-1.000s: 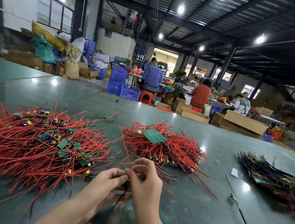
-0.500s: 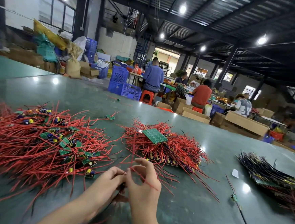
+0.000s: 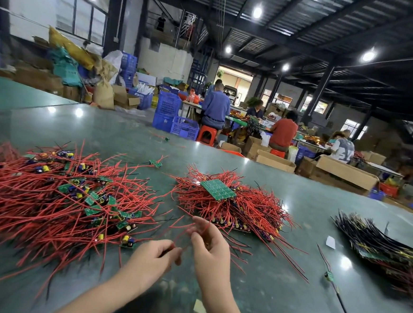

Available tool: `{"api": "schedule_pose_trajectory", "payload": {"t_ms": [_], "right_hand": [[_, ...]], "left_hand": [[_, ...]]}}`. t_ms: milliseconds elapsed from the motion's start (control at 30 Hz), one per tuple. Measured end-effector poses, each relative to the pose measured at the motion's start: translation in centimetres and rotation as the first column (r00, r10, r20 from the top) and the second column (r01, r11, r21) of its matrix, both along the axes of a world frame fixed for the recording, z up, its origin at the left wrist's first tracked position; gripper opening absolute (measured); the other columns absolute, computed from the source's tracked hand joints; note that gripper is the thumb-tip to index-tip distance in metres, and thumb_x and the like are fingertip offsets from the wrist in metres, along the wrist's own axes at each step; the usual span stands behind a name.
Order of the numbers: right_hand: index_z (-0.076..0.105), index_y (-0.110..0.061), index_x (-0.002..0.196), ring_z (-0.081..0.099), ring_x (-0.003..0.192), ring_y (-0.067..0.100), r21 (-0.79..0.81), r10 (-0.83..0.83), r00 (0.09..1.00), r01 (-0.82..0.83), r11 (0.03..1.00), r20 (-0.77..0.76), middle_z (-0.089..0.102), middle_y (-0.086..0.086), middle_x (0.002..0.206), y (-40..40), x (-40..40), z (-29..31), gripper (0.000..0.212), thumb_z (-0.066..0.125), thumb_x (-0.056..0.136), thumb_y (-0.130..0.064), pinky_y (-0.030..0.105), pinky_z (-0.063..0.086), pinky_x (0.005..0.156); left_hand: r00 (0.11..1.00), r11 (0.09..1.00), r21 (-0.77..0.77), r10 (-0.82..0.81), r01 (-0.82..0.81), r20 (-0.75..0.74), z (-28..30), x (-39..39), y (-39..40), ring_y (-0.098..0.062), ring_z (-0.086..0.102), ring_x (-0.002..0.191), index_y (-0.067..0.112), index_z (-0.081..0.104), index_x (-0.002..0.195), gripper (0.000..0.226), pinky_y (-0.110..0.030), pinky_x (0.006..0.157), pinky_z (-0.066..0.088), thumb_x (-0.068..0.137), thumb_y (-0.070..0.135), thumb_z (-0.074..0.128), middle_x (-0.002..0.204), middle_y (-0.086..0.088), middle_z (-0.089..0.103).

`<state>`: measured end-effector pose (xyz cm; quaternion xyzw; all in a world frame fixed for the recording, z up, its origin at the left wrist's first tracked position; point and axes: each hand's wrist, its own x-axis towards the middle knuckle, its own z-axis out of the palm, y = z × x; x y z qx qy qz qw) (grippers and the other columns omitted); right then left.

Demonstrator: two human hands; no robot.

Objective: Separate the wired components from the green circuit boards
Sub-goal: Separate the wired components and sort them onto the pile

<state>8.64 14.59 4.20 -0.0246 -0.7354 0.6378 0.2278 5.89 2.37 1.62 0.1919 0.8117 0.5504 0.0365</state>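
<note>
A big heap of red-wired small green boards (image 3: 61, 194) covers the left of the green table (image 3: 277, 285). A second red-wire pile (image 3: 236, 208) lies in the middle, with a larger green circuit board (image 3: 217, 189) on top. My left hand (image 3: 153, 258) pinches one end of a thin red wire (image 3: 182, 231). My right hand (image 3: 209, 245) pinches the same wire higher up, just in front of the middle pile. What hangs on the wire is blurred.
A stack of black-wired boards (image 3: 376, 241) lies at the right. One loose wired piece (image 3: 330, 276) and a white scrap (image 3: 330, 241) sit near it. Another loose board (image 3: 156, 163) lies further back. Seated people (image 3: 215, 107), blue crates and cardboard boxes stand beyond the table's far edge.
My two hands, pressed together a second ago, have drawn apart. The right hand rose toward the middle pile with the red wire stretched between them.
</note>
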Motion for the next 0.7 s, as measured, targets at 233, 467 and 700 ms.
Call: {"api": "schedule_pose_trajectory", "payload": {"t_ms": [233, 467, 700], "right_hand": [[0.07, -0.017, 0.089, 0.057, 0.071, -0.002, 0.033, 0.069, 0.995, -0.072, 0.997, 0.074, 0.065, -0.007, 0.079, 0.3, 0.1, 0.5, 0.033, 0.046, 0.087, 0.006, 0.012, 0.042, 0.067], [0.066, -0.024, 0.07, 0.053, 0.057, 0.006, 0.222, 0.146, 0.989, -0.151, 0.963, 0.036, 0.059, -0.004, 0.063, -0.2, 0.2, 0.3, 0.03, 0.056, 0.091, -0.006, 0.02, 0.044, 0.062], [0.069, -0.01, 0.094, 0.049, 0.052, 0.011, -0.213, 0.202, 0.976, -0.182, 0.96, 0.078, 0.067, 0.01, 0.069, 1.2, 0.3, 0.3, 0.014, 0.065, 0.083, -0.002, 0.018, 0.045, 0.056]], "left_hand": [[0.983, 0.997, -0.076, -0.043, 0.03, -0.18, -1.1, -0.4, -0.2, -0.001, 0.043, 0.051, 0.039, 0.059, 0.066, 0.022, -0.02, 0.052, 0.03, 0.088, 0.037, 0.062, 0.054, 0.013, 0.052], [0.986, 0.993, 0.108, -0.026, 0.044, -0.166, -0.3, -0.2, -0.2, -0.002, 0.035, 0.045, 0.036, 0.064, 0.071, 0.027, -0.018, 0.046, 0.025, 0.093, 0.023, 0.056, 0.048, 0.007, 0.045], [0.971, 0.996, 0.074, -0.03, 0.049, -0.237, -0.3, 0.3, -0.2, -0.002, 0.034, 0.047, 0.024, 0.065, 0.072, 0.021, -0.02, 0.048, 0.024, 0.092, 0.021, 0.057, 0.049, 0.006, 0.042]]}}
